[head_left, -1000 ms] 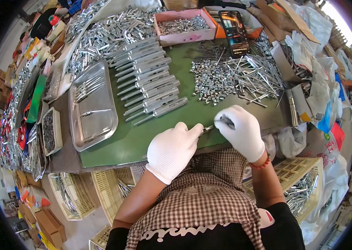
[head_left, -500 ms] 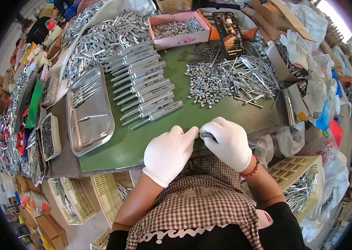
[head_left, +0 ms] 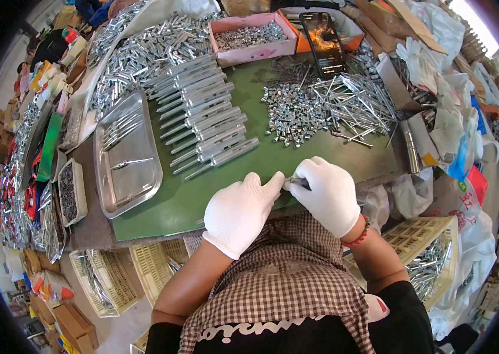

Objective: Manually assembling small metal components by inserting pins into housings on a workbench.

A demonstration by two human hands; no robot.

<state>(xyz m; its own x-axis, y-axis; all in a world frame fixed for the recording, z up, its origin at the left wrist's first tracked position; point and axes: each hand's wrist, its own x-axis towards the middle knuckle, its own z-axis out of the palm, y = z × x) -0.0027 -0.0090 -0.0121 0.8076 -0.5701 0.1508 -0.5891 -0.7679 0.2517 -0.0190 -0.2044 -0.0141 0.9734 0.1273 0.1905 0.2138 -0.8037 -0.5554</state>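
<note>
My left hand (head_left: 239,213), in a white knit glove, is closed over the near edge of the green table, thumb and forefinger pinched together. A small grey tip (head_left: 200,222) pokes out beside its wrist side; most of what it grips is hidden. My right hand (head_left: 329,196), gloved likewise, is closed on a short dark-grey metal part (head_left: 300,182). This part meets the left fingertips. Beyond the left hand lies a row of metal sleeve anchors (head_left: 220,138) with rods. Farther right are a heap of small metal cones (head_left: 294,112) and a pile of thin metal rods (head_left: 359,106).
A steel tray (head_left: 156,183) with a few metal pieces stands left. At the back are a heap of metal sleeves (head_left: 143,56), a pink box (head_left: 255,56) of small parts and a phone (head_left: 322,47). Yellow crates (head_left: 421,236) stand below the table edge; a metal cylinder (head_left: 410,147) is right.
My right hand has shifted slightly up and right, its fingers turned on the small metal part, more of which now shows. The left hand has barely moved. The phone's picture has changed.
</note>
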